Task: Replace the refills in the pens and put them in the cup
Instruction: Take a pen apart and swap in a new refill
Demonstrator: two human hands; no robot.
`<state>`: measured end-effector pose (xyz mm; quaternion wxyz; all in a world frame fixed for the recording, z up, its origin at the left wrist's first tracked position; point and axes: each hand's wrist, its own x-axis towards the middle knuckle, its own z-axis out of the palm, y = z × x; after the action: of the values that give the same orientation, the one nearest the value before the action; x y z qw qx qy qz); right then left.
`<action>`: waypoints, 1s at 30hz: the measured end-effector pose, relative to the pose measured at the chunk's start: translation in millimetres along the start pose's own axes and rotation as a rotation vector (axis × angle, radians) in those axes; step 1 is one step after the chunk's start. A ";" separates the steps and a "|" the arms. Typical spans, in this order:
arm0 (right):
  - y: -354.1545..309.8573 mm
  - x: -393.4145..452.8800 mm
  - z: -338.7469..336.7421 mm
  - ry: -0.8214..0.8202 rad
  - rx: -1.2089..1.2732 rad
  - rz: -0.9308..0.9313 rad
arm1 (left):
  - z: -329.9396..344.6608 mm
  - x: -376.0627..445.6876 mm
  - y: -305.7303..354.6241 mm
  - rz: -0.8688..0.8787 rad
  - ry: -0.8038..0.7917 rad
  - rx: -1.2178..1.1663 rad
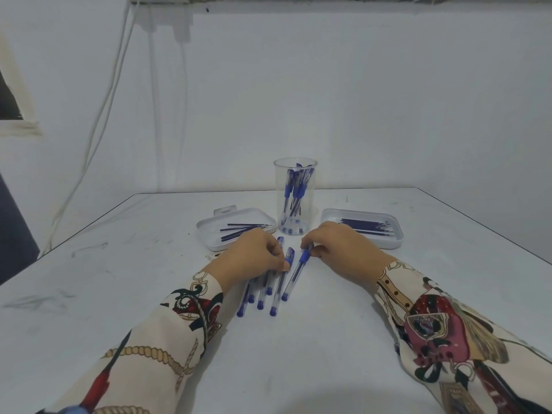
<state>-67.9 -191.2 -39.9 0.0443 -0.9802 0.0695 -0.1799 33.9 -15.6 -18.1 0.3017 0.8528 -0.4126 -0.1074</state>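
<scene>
Hands (298,249) touch slim clear-barrelled pens (268,289) near cylindrical cup (295,195).

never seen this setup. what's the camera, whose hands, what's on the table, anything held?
No machine here: one wide-angle camera worn on a person's head looks down at their two bare hands. On the white table stands a clear plastic cup holding blue pens. Left of it is a shallow white tray with a few thin refills, right of it another white tray with more. The left hand rests on a loose row of blue-capped pens. The right hand has a fingertip grip on a single blue pen.
</scene>
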 end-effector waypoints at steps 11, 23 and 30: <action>7.0 -1.7 -5.0 0.007 0.036 -0.029 | 8.8 3.6 2.6 0.016 0.105 0.012; 9.6 0.9 -2.6 -0.032 -0.014 -0.078 | 17.4 2.5 4.9 0.085 0.264 0.000; 13.2 0.4 -20.2 -0.032 0.055 -0.087 | 12.4 -6.9 12.9 0.114 0.194 -0.125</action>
<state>-76.4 -205.6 -22.5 0.0647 -0.9835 0.0213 -0.1676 15.9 -21.7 -20.7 0.3982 0.8139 -0.4218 -0.0328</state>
